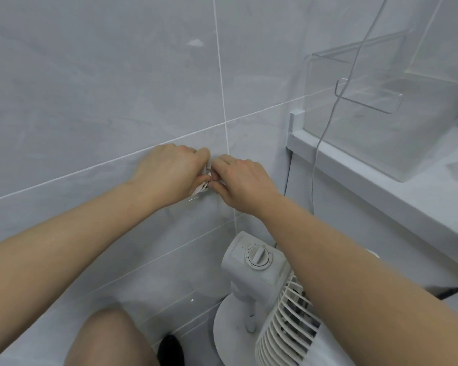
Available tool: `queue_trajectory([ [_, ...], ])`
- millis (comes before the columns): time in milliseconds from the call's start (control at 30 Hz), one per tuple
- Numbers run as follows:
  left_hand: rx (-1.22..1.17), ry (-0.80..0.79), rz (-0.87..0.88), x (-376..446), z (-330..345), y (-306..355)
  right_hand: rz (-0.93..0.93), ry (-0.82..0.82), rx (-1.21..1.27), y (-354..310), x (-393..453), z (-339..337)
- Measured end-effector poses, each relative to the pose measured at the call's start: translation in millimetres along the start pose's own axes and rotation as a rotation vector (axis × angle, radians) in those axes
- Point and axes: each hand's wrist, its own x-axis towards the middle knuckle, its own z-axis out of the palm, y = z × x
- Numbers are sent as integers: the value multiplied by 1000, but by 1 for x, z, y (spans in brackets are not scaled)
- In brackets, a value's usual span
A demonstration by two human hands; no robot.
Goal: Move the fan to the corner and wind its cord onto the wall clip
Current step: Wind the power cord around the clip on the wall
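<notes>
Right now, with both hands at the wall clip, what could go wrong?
1. The left hand and right hand pinch the cord against the tile, hiding the clip; a loop may miss it and slip off.
2. The right forearm hangs just above the fan; lowering it could knock the fan.
3. Another thin cable hangs nearby and might snag.

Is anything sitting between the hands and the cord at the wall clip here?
Nothing visible does. The left hand and right hand already meet at the grey tiled wall, fingers pinching the bundled white cord between them. The clip itself is hidden behind the hands. The white plastic fan stands below, clear of them.
</notes>
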Motion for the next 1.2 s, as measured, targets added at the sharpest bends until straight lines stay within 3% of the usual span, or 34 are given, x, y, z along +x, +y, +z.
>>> queue_trajectory([
  [167, -172, 82, -44, -15, 13, -3, 231, -7, 261, -8, 2, -3],
  [300, -209, 233, 9, -32, 15, -8, 293, -48, 321, -9, 1, -8],
  [433, -537, 227, -149, -39, 13, -3, 317, -76, 392, -8, 3, -11],
  [533, -646, 229, -169, -42, 17, 15, 322, -162, 520, -7, -3, -16],
  [700, -870, 309, -360, -48, 29, 44, 453, -422, 879, -11, -16, -34],
  [800, -726, 385, -316, -46, 40, 52, 541, -421, 930, -6, -19, -34],
  [933, -411, 369, -247, -45, 52, 45, 684, -377, 935, 7, -22, -25],
  [1067, -286, 364, -211, -44, 53, 44, 796, -264, 980, 12, -13, -15],
  [1200, -194, 348, -290, -34, 46, 45, 840, -215, 959, 11, 0, -1],
])
